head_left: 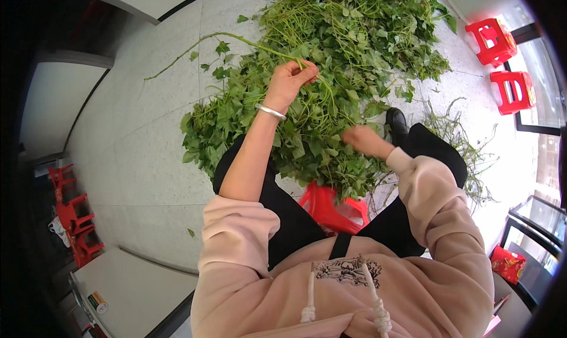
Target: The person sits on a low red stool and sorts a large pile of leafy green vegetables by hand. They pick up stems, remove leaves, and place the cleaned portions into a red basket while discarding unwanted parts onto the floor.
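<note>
My left hand, with a silver bangle at the wrist, pinches a long green vine. Its bare stem arcs out to the left over the floor, and more of it hangs below my fingers toward the leaves. My right hand is over the near right part of the leaf heap, smeared by motion, so its fingers are unclear. Beneath both hands spreads a big heap of leafy green vines, reaching from between my knees to the far side.
Between my legs is a red plastic thing, partly covered by leaves. Thin bare stems lie scattered on the floor at right. Red stools stand far right, and more red stools at left. A pale table is at lower left.
</note>
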Available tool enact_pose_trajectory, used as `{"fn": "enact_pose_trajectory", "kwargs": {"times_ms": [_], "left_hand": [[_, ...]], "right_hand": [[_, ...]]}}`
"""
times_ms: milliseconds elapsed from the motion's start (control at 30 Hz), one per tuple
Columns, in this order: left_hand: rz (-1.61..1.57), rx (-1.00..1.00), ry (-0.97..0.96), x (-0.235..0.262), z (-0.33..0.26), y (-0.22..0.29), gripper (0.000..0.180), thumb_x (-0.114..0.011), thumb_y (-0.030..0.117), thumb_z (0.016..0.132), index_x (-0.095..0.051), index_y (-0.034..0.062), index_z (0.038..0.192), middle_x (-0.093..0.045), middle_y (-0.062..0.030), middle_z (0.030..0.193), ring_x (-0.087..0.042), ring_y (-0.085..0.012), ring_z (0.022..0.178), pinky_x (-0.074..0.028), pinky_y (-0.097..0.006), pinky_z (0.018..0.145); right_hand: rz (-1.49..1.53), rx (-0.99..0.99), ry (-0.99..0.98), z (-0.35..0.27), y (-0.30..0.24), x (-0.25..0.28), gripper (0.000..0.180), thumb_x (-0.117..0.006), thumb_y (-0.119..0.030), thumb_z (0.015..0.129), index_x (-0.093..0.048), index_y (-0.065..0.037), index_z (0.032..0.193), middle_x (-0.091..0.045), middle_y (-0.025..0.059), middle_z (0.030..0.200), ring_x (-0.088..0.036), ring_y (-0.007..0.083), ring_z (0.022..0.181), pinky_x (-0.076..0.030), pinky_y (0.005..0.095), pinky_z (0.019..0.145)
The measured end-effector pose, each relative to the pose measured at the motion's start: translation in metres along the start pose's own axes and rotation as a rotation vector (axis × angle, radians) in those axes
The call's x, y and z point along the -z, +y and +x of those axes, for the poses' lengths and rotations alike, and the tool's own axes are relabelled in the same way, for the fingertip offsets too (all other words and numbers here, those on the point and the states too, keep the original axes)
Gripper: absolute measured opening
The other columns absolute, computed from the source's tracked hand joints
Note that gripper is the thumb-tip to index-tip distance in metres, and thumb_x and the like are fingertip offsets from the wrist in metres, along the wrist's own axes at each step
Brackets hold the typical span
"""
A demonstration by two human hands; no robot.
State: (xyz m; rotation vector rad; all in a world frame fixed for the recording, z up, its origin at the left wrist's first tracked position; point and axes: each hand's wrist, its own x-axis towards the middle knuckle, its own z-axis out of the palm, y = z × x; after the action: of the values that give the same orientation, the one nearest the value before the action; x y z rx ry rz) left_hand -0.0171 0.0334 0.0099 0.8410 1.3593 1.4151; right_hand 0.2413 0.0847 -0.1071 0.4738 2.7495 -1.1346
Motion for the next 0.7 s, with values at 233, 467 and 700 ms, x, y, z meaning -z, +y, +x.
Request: {"fn": "enact_pose_trajectory", "kwargs": {"times_ms": [233, 467, 700], "left_hand": [[0.777, 0.007, -0.382, -0.042, -0.012, -0.013, 0.026, -0.064, 0.026, 0.082, -0.062, 0.0009, 0.089, -0.066, -0.0081, 0.077, -0.061, -0.0150, 0.070, -0.048, -0.031, 0.068], [1.145, -0.145, -0.389, -0.056, -0.021, -0.033, 0.067, -0.063, 0.045, 0.077, -0.045, -0.0040, 0.120, -0.054, -0.0215, 0.116, -0.048, -0.0346, 0.110, -0.042, -0.039, 0.091], [1.483, 0.036, -0.635, -0.024, -0.026, -0.032, 0.054, -0.065, 0.036, 0.078, -0.051, 0.0051, 0.120, -0.057, -0.0164, 0.105, -0.052, -0.0312, 0.105, -0.045, -0.039, 0.087]], "right_hand": [[0.751, 0.091, 0.460, 0.035, -0.065, 0.108, 0.032, -0.050, -0.027, 0.092, -0.059, -0.002, 0.111, -0.050, 0.0065, 0.113, -0.054, 0.0153, 0.088, -0.043, 0.0291, 0.079], [1.054, -0.416, 0.906, 0.016, 0.013, 0.133, 0.020, -0.057, -0.024, 0.086, -0.063, -0.008, 0.097, -0.059, -0.0007, 0.080, -0.047, 0.0077, 0.061, -0.040, 0.0222, 0.054], [1.284, -0.739, 1.484, -0.175, 0.257, 0.137, 0.014, -0.056, -0.014, 0.085, -0.052, -0.008, 0.073, -0.047, 0.0009, 0.060, -0.045, 0.0108, 0.050, -0.037, 0.0224, 0.041]]}}
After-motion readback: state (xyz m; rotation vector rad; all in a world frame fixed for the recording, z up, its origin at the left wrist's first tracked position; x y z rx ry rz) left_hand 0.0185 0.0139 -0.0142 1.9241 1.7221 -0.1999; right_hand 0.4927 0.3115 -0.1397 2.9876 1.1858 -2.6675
